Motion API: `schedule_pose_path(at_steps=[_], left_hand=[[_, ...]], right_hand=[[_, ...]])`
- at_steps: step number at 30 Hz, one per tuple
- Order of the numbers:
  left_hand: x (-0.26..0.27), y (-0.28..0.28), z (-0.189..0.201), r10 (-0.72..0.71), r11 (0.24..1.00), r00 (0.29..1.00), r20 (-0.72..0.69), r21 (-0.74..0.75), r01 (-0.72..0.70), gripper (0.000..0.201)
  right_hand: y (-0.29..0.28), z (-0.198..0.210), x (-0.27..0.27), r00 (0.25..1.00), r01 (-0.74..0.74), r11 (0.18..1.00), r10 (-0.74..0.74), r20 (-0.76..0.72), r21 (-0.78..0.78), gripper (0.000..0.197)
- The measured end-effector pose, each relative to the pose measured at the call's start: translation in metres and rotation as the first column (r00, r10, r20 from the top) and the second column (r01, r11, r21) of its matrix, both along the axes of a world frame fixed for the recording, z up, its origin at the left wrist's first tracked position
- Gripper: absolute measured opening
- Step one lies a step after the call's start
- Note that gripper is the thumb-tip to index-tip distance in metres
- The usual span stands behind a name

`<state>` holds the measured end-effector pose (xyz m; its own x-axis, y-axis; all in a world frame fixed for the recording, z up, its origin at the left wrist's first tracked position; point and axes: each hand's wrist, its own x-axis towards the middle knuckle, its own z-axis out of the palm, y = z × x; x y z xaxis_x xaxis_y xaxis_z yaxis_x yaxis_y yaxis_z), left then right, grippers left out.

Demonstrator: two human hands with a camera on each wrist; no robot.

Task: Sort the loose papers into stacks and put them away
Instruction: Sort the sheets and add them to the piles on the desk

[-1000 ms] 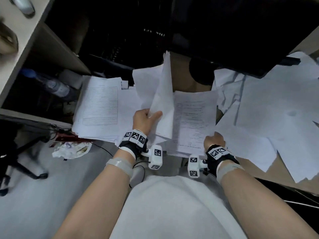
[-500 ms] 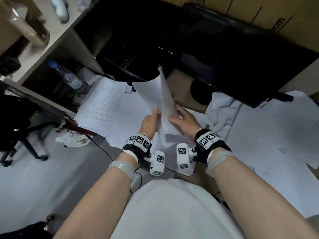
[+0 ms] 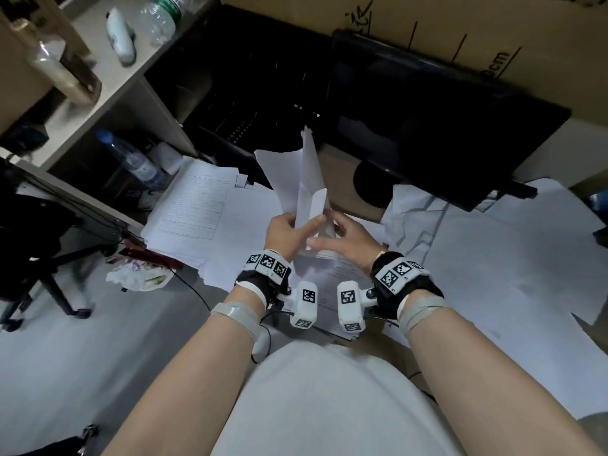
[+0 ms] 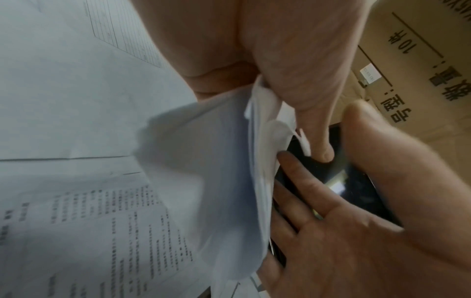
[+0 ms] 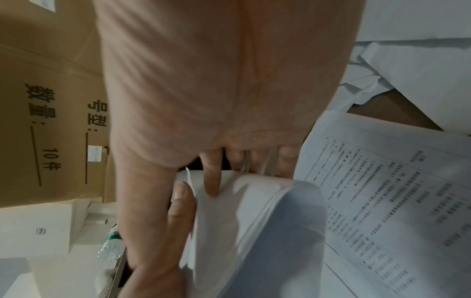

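Note:
A bundle of white papers (image 3: 307, 189) stands upright over the desk, one sheet's top folded over. My left hand (image 3: 296, 222) pinches its lower left edge, thumb in front; the left wrist view shows that thumb (image 4: 318, 139) on the sheets (image 4: 203, 161). My right hand (image 3: 330, 233) lies against the bundle's right side with straight fingers (image 4: 300, 181), thumb apart; its index finger (image 5: 211, 181) touches the paper (image 5: 254, 221). A printed sheet (image 3: 335, 281) lies under the hands. A tidy stack (image 3: 194, 209) sits to the left, and loose sheets (image 3: 493, 264) spread to the right.
A black monitor (image 3: 444, 126) and a cardboard box (image 3: 427, 24) stand behind the papers. A shelf unit (image 3: 108, 90) at left holds bottles (image 3: 138, 162). A crumpled wrapper (image 3: 138, 278) and a cable lie by the desk's edge, with a chair base (image 3: 49, 287) on the floor.
My right hand left the printed sheet's lower edge and rose to the upright bundle held by the left hand. The head view tilted up, and one sheet's top has bent over.

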<state>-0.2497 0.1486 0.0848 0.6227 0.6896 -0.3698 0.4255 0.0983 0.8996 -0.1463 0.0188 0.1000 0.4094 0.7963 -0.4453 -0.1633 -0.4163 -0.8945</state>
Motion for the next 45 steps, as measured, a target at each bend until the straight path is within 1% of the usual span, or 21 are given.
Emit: schedule_pose_path(at_steps=[2,4,6,7,9,11,12,14,17,19,22,23,25,28,30,31,33,35,38,43,45], left_hand=[[0.002,-0.004,0.000,0.000,0.999,1.000,-0.030,0.046,0.001,0.063],[0.003,-0.007,-0.001,-0.029,0.997,0.999,-0.025,0.070,0.031,0.053],[0.004,-0.009,-0.002,-0.051,0.995,0.999,-0.013,0.087,0.052,0.042],[0.003,-0.009,-0.003,-0.046,0.993,0.999,-0.019,0.104,0.048,0.045],[0.002,-0.008,-0.004,-0.021,0.991,0.999,-0.032,0.133,0.025,0.047],[0.000,-0.004,-0.003,0.005,0.988,0.999,-0.039,0.157,0.001,0.037],[-0.003,-0.001,-0.003,0.025,0.986,0.999,-0.043,0.165,-0.017,0.032],[-0.009,0.006,-0.005,0.076,0.984,0.996,-0.034,0.162,-0.070,0.029],[-0.023,0.014,-0.006,0.094,0.991,0.995,-0.034,0.094,-0.091,0.025],[-0.031,0.017,-0.006,0.052,0.998,0.998,-0.028,0.050,-0.050,0.017],[-0.041,0.024,-0.003,0.014,1.000,0.999,-0.038,0.026,-0.013,0.008],[-0.046,0.028,-0.002,0.017,1.000,0.998,-0.053,0.013,-0.016,0.007],[-0.056,0.037,-0.001,0.049,0.999,0.997,-0.059,0.004,-0.049,0.010],[-0.079,0.060,-0.006,0.150,0.984,0.985,-0.084,0.111,-0.141,0.023],[-0.095,0.079,-0.008,0.219,0.964,0.969,-0.114,0.177,-0.197,0.030],[-0.103,0.090,-0.009,0.243,0.959,0.962,-0.123,0.180,-0.219,0.027],[-0.117,0.111,-0.010,0.267,0.953,0.956,-0.122,0.182,-0.243,0.020],[-0.130,0.135,-0.014,0.279,0.954,0.953,-0.122,0.149,-0.260,0.026],[-0.145,0.165,-0.022,0.256,0.963,0.955,-0.152,0.126,-0.238,0.026],[-0.160,0.205,-0.036,0.207,0.978,0.964,-0.165,0.042,-0.203,0.030],[-0.162,0.217,-0.040,0.186,0.982,0.967,-0.172,0.020,-0.186,0.032]], right_hand=[[-0.004,0.003,0.000,0.997,0.072,0.997,-0.072,0.000,-0.032,0.042],[-0.009,0.003,0.000,0.992,0.103,0.994,-0.100,0.072,-0.037,0.028],[-0.011,0.000,0.001,0.983,0.120,0.992,-0.114,0.142,-0.036,0.025],[-0.011,-0.002,0.002,0.981,0.137,0.990,-0.130,0.147,-0.037,0.024],[-0.011,-0.003,0.002,0.975,0.199,0.979,-0.194,0.110,-0.036,0.021],[-0.013,-0.005,0.006,0.952,0.295,0.954,-0.289,0.103,-0.058,0.012],[-0.016,-0.009,0.009,0.932,0.353,0.933,-0.344,0.117,-0.070,0.013],[-0.027,-0.017,0.015,0.870,0.489,0.868,-0.478,0.126,-0.087,0.026],[-0.042,-0.030,0.015,0.810,0.587,0.797,-0.577,0.107,-0.145,0.021],[-0.039,-0.042,0.008,0.812,0.582,0.785,-0.576,0.093,-0.214,0.015],[-0.028,-0.051,-0.004,0.850,0.525,0.797,-0.508,0.139,-0.299,0.059],[-0.024,-0.049,-0.008,0.876,0.482,0.818,-0.456,0.158,-0.313,0.065],[-0.014,-0.047,-0.017,0.922,0.387,0.863,-0.362,0.135,-0.326,0.052],[0.005,-0.057,-0.039,0.948,0.317,0.868,-0.294,0.119,-0.382,0.053],[0.020,-0.073,-0.053,0.945,0.322,0.844,-0.310,0.102,-0.429,0.037],[0.026,-0.080,-0.060,0.940,0.336,0.822,-0.323,0.111,-0.459,0.031],[0.040,-0.091,-0.075,0.935,0.350,0.788,-0.326,0.139,-0.506,0.030],[0.055,-0.101,-0.090,0.930,0.365,0.758,-0.330,0.165,-0.541,0.026],[0.079,-0.108,-0.112,0.920,0.386,0.709,-0.346,0.186,-0.591,0.017],[0.112,-0.120,-0.141,0.919,0.384,0.632,-0.331,0.213,-0.673,0.034],[0.123,-0.122,-0.149,0.920,0.382,0.626,-0.324,0.219,-0.679,0.026]])
